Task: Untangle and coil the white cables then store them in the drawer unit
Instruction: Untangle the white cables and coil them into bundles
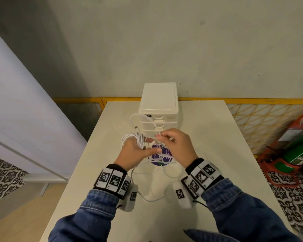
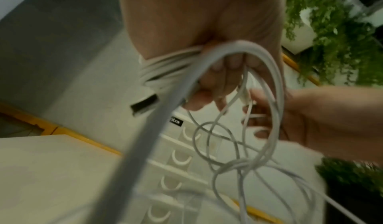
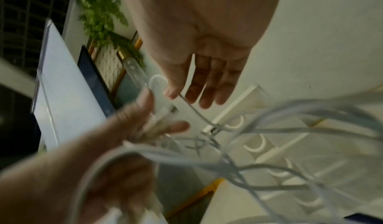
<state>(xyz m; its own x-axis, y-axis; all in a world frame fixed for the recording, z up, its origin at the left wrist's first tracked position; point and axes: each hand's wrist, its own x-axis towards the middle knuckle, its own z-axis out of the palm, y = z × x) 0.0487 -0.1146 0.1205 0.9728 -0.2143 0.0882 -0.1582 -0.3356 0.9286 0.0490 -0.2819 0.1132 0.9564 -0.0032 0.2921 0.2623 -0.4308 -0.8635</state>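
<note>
Our left hand (image 1: 129, 152) has its grip clamped on a bundle of thin white cable loops (image 1: 138, 139), the fingers curled round the coil; in the left wrist view the same coil (image 2: 163, 66) wraps the fingers, and a flat metal plug (image 2: 145, 105) juts out at about 8 o'clock from it. Our right hand (image 1: 177, 144), just at 3 o'clock of the left, pinches a single white strand between thumb and forefinger; in the right wrist view the thumb (image 3: 173, 86) presses that strand while the other fingers hang fairly straight. From both hands a loose tangle of white cable (image 1: 157, 173) trails toward 6 o'clock onto the pale worktop (image 1: 217, 154), partly covering a round purple sticker (image 1: 160, 155) whose print is too small for us to read.

At 12 o'clock, just beyond the hands, stands the small white plastic drawer unit (image 1: 158, 100). A black label on its upper front edge (image 2: 175, 121) reads roughly "box"; its first letters are hidden by a cable. The drawers look pushed in; we cannot tell what they contain. Both wrist views are blurred, so crossings in the tangle are hard to follow. At 3 o'clock, off the worktop, a green cylinder in a red stand (image 1: 297, 152) is cut by the frame edge.
</note>
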